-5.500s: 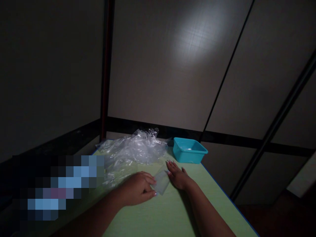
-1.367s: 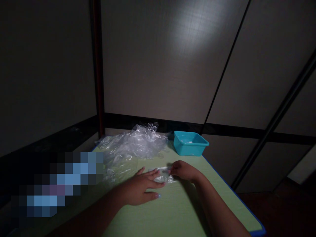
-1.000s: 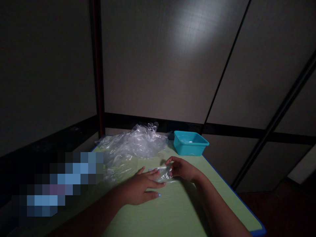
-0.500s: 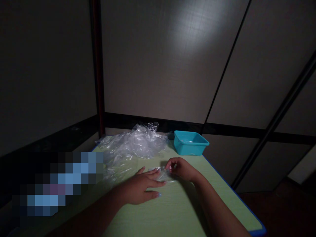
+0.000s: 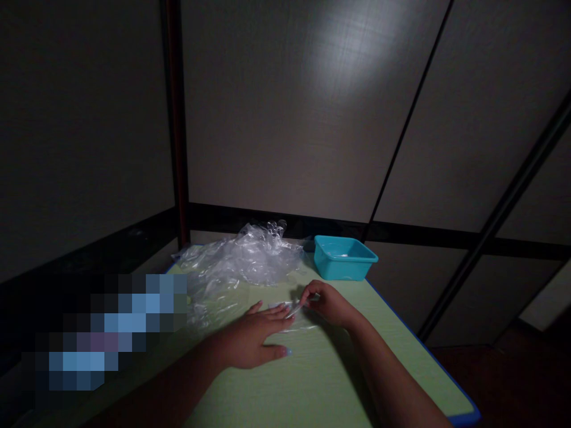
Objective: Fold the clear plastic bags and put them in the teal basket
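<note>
My left hand point(image 5: 259, 337) lies flat on the table with its fingers stretched out. Its fingertips rest at the near-left edge of a small piece of thin clear plastic point(image 5: 294, 311). The plastic's exact kind is hard to make out. My right hand point(image 5: 325, 302) pinches part of this plastic between thumb and forefinger, raising it slightly off the surface. The left fingers partly cover the plastic's left end.
A heap of crumpled clear plastic point(image 5: 254, 255) spreads over the far left of the light green table point(image 5: 276, 398). A turquoise basket point(image 5: 341, 270) stands at the far right, near the blue table edge. Panelled walls point(image 5: 276, 148) rise behind. A pixelated patch hides the left side.
My right hand has risen slightly, drawing the pinched plastic up into a narrow fold. My left fingers have closed together a little; the palm stays in place.
</note>
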`<state>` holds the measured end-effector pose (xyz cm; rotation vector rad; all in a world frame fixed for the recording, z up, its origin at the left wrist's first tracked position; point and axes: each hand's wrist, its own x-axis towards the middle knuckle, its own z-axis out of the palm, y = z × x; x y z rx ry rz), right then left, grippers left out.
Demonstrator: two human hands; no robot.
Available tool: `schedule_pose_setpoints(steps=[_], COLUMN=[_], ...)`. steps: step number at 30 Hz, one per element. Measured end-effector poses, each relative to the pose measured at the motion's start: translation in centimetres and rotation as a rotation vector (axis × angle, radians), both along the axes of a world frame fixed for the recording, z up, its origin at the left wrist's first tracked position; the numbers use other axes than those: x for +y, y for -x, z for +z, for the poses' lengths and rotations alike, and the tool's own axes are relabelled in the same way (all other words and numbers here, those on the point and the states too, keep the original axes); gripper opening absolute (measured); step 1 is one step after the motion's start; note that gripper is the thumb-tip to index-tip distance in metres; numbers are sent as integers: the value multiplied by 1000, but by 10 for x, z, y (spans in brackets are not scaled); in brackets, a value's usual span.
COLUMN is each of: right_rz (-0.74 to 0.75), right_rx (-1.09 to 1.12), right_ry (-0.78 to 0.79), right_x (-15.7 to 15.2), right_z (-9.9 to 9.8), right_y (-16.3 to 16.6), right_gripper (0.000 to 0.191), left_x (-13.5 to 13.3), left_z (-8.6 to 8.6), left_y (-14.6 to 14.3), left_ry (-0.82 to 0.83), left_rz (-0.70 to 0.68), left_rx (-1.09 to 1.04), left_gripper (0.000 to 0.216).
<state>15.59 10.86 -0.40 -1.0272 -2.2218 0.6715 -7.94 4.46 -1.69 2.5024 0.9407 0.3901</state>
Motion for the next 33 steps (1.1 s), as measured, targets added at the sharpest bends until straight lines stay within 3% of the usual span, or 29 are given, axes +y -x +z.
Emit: schedule_pose_setpoints(steps=[10,20,33], right_rz=[-22,-6,-282], right_rx=[-94,-271,-351], right_ry=[-69,-27,-143], right_x=[0,-4,0], right_z=[0,3,-2], right_y=[0,3,-1], right_gripper=[19,27,27], left_x=[-1,2,0], left_z=[2,-3,-2], left_y=[-1,0,0], left_ry=[7,18,27], left_rz=[-14,12,1], left_rx=[36,30,-16], left_gripper=[53,56,48])
